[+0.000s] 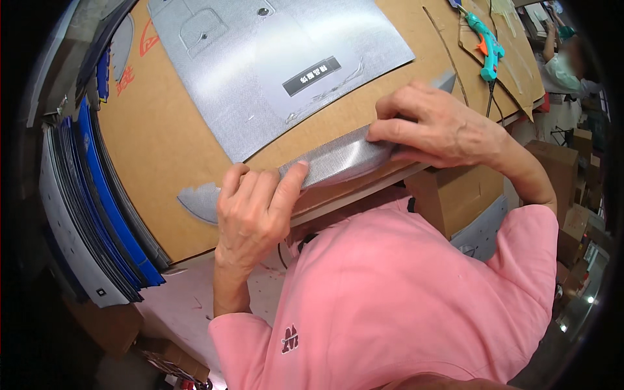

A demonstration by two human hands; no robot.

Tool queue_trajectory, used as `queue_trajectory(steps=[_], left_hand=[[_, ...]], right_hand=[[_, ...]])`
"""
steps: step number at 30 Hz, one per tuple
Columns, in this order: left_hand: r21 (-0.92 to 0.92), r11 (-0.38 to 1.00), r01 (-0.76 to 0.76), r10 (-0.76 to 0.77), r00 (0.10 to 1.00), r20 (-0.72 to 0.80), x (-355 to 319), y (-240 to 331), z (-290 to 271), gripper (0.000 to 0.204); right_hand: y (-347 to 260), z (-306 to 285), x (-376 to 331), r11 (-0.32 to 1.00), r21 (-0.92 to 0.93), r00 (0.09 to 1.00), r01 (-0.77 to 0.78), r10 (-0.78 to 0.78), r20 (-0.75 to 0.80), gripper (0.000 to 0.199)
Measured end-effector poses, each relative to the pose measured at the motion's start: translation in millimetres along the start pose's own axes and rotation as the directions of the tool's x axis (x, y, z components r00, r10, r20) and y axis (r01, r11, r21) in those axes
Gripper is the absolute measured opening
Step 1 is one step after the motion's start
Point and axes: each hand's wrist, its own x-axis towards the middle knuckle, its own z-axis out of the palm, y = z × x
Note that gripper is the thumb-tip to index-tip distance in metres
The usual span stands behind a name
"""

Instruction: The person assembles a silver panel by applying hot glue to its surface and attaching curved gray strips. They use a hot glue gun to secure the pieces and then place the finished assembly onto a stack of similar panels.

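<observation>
A long silver-grey textured strip (341, 159) lies folded along the near edge of a brown cardboard-covered table (162, 149). My left hand (253, 208) pinches the strip's left part, thumb pressed on top. My right hand (435, 127) presses down on its right part, fingers flat across it. Behind the strip lies a large silver-grey printed sheet (273, 65) with a dark label and snap fittings. My pink shirt fills the lower right of the picture.
A stack of blue, grey and dark sheets (97, 201) stands on edge at the left. A teal glue gun (486, 45) lies at the table's far right. Cardboard boxes (455, 195) sit under the table. Another person (565, 65) works at the far right.
</observation>
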Motion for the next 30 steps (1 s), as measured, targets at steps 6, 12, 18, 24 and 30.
queue_trajectory(steps=[6,12,18,24,30], left_hand=[[-0.026,1.000,0.013,-0.014,1.000,-0.010,4.9,1.5,1.5,0.031],[0.055,0.998,0.023,-0.016,0.993,-0.116,7.4,2.6,14.0,0.028],[0.037,0.996,0.079,-0.070,0.976,-0.205,16.9,3.8,13.6,0.030],[-0.058,0.988,0.143,-0.153,0.957,-0.247,18.5,0.4,32.7,0.041],[-0.040,0.976,0.212,-0.216,0.952,-0.216,17.5,-1.1,39.2,0.032]], right_hand=[[-3.3,5.1,-1.6,0.996,-0.069,0.998,-0.057,0.054,-0.043,0.045],[3.4,9.7,-5.6,0.987,-0.139,0.987,-0.077,0.055,-0.151,0.033],[16.0,12.3,1.6,0.985,-0.166,0.945,-0.038,-0.018,-0.325,0.040],[29.8,9.2,9.3,0.978,-0.198,0.960,-0.063,0.006,-0.279,0.039],[37.9,8.8,14.9,0.983,-0.153,0.974,-0.106,0.072,-0.215,0.038]])
